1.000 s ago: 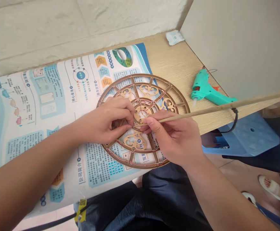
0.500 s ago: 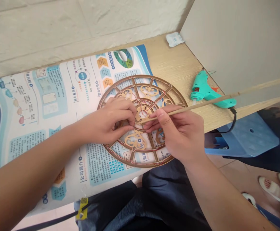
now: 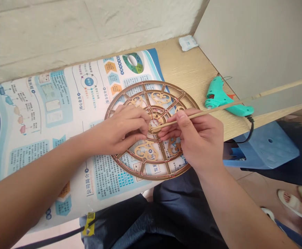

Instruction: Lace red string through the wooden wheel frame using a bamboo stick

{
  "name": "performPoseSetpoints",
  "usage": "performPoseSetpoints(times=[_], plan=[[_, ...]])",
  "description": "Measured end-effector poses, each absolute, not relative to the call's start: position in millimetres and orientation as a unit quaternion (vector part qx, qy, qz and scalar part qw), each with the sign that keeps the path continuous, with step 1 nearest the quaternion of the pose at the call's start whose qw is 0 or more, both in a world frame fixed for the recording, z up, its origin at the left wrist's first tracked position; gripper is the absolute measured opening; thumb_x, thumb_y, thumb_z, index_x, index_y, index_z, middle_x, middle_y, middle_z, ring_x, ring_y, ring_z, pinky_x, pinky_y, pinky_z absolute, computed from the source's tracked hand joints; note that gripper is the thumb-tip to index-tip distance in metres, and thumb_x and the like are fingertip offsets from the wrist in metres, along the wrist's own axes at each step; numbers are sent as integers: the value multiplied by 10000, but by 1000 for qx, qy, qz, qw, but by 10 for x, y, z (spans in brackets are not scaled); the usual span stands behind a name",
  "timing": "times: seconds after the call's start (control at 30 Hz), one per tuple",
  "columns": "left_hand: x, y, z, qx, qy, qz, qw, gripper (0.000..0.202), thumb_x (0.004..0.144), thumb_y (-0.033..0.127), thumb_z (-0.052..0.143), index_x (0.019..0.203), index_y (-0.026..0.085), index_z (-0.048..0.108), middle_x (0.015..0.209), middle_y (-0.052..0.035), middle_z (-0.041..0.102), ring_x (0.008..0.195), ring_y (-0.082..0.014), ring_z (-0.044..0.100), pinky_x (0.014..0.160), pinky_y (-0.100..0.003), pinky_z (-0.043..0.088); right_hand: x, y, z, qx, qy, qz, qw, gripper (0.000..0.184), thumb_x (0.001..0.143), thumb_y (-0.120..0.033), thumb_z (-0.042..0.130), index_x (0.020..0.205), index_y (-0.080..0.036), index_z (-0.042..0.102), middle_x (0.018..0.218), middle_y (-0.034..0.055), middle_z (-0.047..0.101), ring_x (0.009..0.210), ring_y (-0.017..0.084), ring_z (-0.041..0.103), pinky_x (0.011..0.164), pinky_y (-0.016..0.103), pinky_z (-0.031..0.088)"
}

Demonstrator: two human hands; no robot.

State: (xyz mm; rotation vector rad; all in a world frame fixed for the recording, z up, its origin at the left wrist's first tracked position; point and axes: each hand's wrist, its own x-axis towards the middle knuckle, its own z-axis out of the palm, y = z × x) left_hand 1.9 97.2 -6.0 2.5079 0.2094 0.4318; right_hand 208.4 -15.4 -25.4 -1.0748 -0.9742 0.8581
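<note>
A round brown openwork frame [image 3: 163,147], with spokes, gold scroll shapes and thin reddish wires along its ribs, lies flat on the printed poster [image 3: 49,138]. In my right hand [image 3: 201,138] is a thin wooden stick [image 3: 215,109], pinched between thumb and fingers. Its near end touches or hovers over the small hub [image 3: 156,119] in the frame's middle; the far end points up and right. My left hand [image 3: 130,129] rests over the frame's left half, fingertips curled together beside the hub. Whatever those fingers hold, if anything, is hidden.
A teal glue gun [image 3: 225,98] with a black cord lies at the table's right side. Farther back is a small white packet [image 3: 188,42] by the partition. Below the right edge stands a blue plastic stool [image 3: 265,145]. Someone's sandalled foot [image 3: 293,202] shows lower right.
The stick's tip has shifted slightly up and right toward the hub, and its far end has come into full view. My left fingertips have moved slightly right. The frame stays put.
</note>
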Motion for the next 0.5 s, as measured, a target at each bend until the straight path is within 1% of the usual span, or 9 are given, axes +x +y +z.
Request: performPoseSetpoints(times=[0.1, 0.17, 0.23, 0.37, 0.5], plan=[[21, 969, -74, 940, 77, 169, 286, 157, 1120, 286, 528, 1075, 216, 661, 1231, -65, 654, 1138, -202, 595, 1007, -360, 380, 2088, -151, -264, -492, -429, 371, 661, 215, 1026, -384, 766, 872, -234, 760, 690, 21, 749, 572, 185, 762, 521, 272, 680], [26, 966, -76, 939, 72, 175, 287, 128, 1114, 272, 546, 1086, 217, 659, 1234, -62, 651, 1154, -197, 597, 1021, -351, 382, 2087, -150, -263, -504, -427, 370, 654, 233, 1028, -407, 761, 868, -237, 753, 688, 19, 745, 573, 184, 760, 522, 277, 677], [32, 964, -71, 938, 65, 184, 286, 96, 1108, 244, 560, 1086, 215, 649, 1209, -48, 644, 1137, -180, 590, 1024, -334, 378, 2085, -150, -254, -501, -429, 372, 653, 231, 1033, -377, 756, 851, -233, 755, 676, 19, 740, 565, 182, 757, 514, 269, 672], [39, 966, -58, 938, 54, 189, 286, 80, 1101, 215, 571, 1071, 208, 645, 1151, -31, 632, 1088, -162, 577, 1006, -319, 373, 2083, -151, -233, -492, -430, 371, 660, 230, 1049, -254, 721, 823, -227, 753, 659, 12, 735, 548, 169, 748, 500, 249, 660], [46, 962, -52, 938, 62, 185, 287, 80, 1101, 217, 573, 1070, 208, 646, 1157, -30, 635, 1095, -167, 586, 1005, -322, 375, 2087, -153, -230, -503, -428, 374, 651, 245, 1064, -227, 692, 826, -229, 751, 665, 10, 740, 548, 167, 747, 518, 260, 664]])
